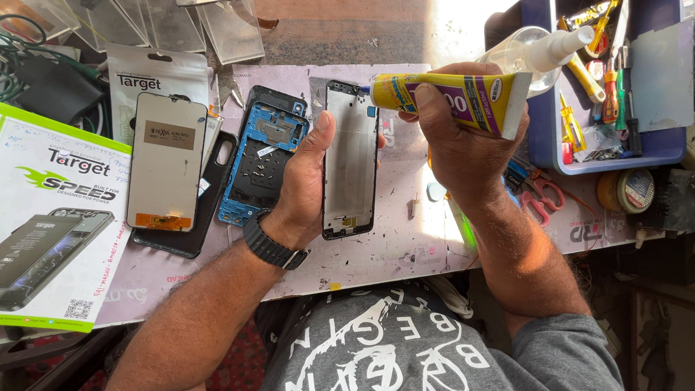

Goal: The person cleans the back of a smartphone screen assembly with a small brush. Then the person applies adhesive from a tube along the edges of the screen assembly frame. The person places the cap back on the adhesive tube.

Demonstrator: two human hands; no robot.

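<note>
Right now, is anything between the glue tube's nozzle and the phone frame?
Nothing visible. The right hand holds the glue tube with its nozzle at the top corner of the phone frame, which the left hand grips.

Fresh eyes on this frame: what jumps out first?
Dead centre, the left hand grips a bare black phone frame upright over the mat, while the right hand squeezes a yellow glue tube, its nozzle at the frame's top right corner. Left of them lie a blue-and-black phone midframe and a display panel; a blue tool tray sits at the upper right.
</note>
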